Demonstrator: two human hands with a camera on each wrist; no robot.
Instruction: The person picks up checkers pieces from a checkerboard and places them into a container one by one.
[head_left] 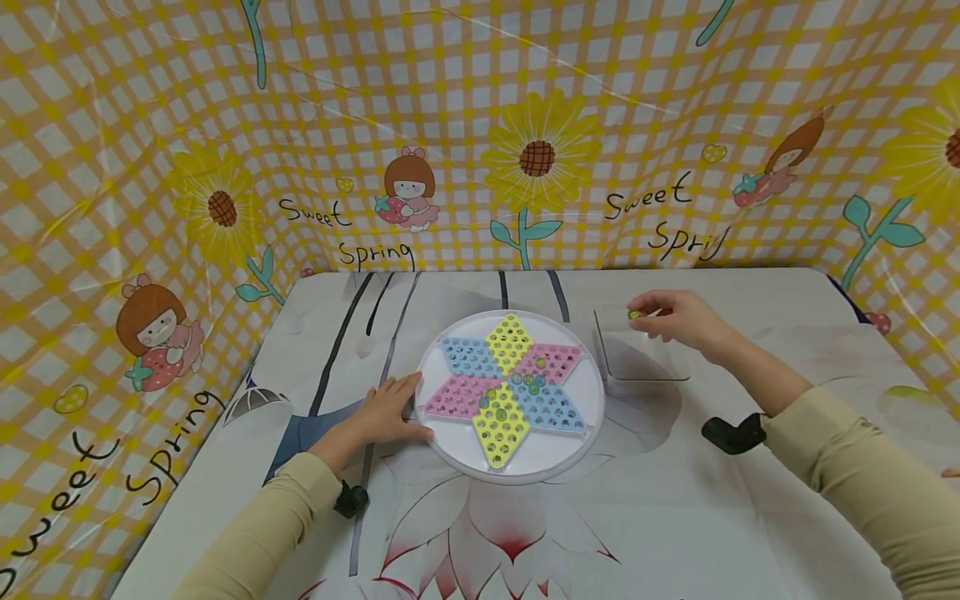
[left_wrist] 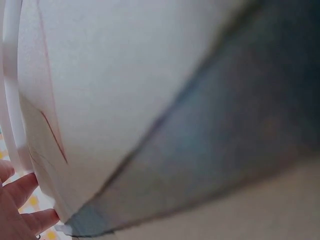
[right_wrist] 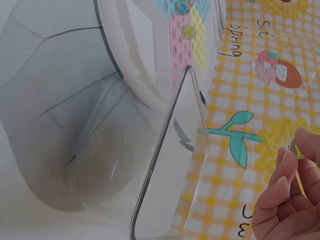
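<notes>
On the table lies a round white Chinese checkers board (head_left: 442, 446) with a star of yellow, pink and blue sections full of small holes. Several glass marbles (head_left: 501, 413) sit around the star's centre and on nearby points. My left hand (head_left: 381, 413) rests at the board's left edge, thumb and fingers spread along the rim. Over a clear plastic box (head_left: 648, 380) to the right of the board, my right hand (head_left: 686, 321) pinches a yellow-green marble (head_left: 633, 315) between thumb and fingertips. The right wrist view also shows this right hand (right_wrist: 287, 205), its fingers partly covering the marble.
A white tablecloth (head_left: 675, 517) with lotus and line drawings covers the table. Behind and to the left hangs a yellow checked curtain (head_left: 465, 83) with sunflowers. Black straps (head_left: 735, 433) show at both wrists.
</notes>
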